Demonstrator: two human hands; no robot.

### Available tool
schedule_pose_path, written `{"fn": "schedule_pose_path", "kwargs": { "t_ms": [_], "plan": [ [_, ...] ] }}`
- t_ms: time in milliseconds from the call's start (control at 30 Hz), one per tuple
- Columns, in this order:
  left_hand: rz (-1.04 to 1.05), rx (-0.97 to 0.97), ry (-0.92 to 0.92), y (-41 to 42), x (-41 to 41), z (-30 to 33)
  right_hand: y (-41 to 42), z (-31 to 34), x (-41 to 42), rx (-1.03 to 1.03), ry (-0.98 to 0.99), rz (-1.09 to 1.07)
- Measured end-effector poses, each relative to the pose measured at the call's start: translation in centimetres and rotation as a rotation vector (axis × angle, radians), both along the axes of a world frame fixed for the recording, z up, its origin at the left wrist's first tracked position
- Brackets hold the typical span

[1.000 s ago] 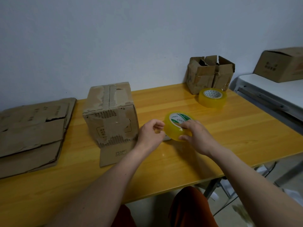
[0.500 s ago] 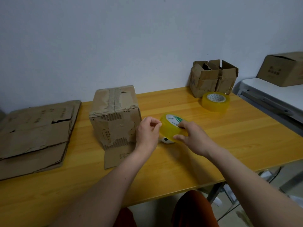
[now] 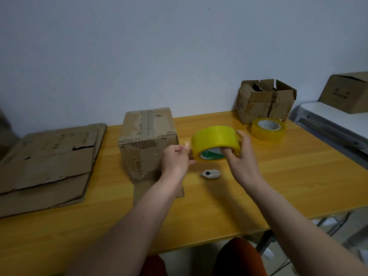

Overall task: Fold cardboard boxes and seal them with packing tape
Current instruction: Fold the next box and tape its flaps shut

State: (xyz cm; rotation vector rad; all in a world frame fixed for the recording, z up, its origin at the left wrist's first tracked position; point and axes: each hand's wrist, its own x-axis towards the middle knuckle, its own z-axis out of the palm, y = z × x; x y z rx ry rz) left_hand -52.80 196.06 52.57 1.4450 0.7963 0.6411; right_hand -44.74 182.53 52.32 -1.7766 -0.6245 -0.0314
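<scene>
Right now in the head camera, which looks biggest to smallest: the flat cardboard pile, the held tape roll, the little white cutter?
1. Flat cardboard pile: largest.
2. Held tape roll: raised nearer the camera, so it looks a bit bigger than it is.
3. Little white cutter: smallest.

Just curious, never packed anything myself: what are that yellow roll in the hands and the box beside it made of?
The tape roll looks like glossy, translucent yellow plastic film, probably on a printed card core. The box is plainly brown corrugated cardboard, matte and worn: its torn skin bares the ribbed fluting.
</scene>
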Motion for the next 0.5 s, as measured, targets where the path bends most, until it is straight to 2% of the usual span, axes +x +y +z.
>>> {"fn": "schedule_pose_path", "kwargs": {
  "t_ms": [167, 300, 500],
  "plan": [
    [-0.044, -0.152, -0.096, -0.1, -1.3, 1.0, 0.8, -0.5, 0.2, 0.324, 0.356, 0.061],
    [-0.076, -0.229, -0.126, -0.1, -2.2, 1.6, 1.9, -0.4, -0.6, 0.429, 0.513, 0.123],
    [-0.006, -0.144, -0.077, 0.5, -3.5, 1.8, 2.7, 0.6, -1.3, 0.365, 0.397, 0.184]
  ]
}}
